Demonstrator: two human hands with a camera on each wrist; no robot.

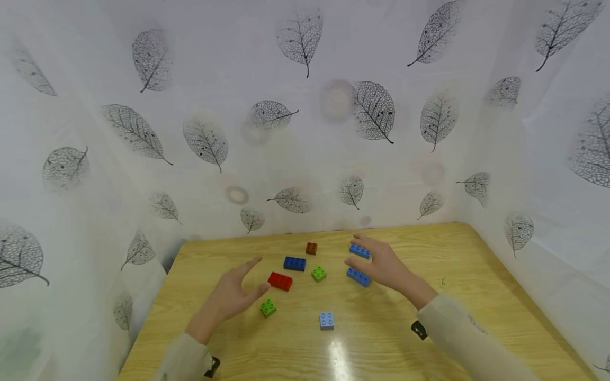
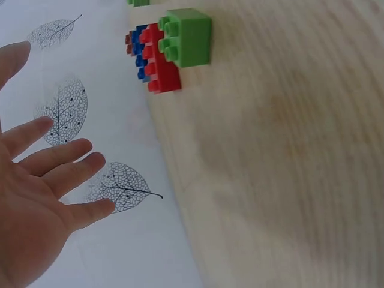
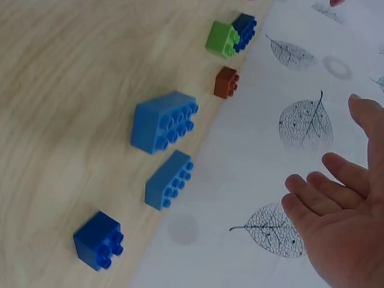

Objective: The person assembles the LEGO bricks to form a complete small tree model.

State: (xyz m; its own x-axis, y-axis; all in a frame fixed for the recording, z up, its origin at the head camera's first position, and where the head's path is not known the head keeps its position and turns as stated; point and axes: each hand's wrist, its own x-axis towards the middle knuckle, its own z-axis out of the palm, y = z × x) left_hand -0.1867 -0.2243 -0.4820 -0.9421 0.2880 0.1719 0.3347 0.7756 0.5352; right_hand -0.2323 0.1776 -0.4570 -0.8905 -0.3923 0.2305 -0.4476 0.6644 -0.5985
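Toy bricks [image 1: 280,281] lie mostly between the loosely spread, empty hands [image 1: 230,295] [image 1: 383,263], some perhaps beneath the right.

Light was pretty soft and even, but a white glare streak [image 1: 339,360] hit the counter [image 1: 391,344]; wrist views looked duller, kinda fuzzy.

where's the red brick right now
In the head view, the red brick sits left of centre on the table, between the dark blue brick and the nearer green brick.
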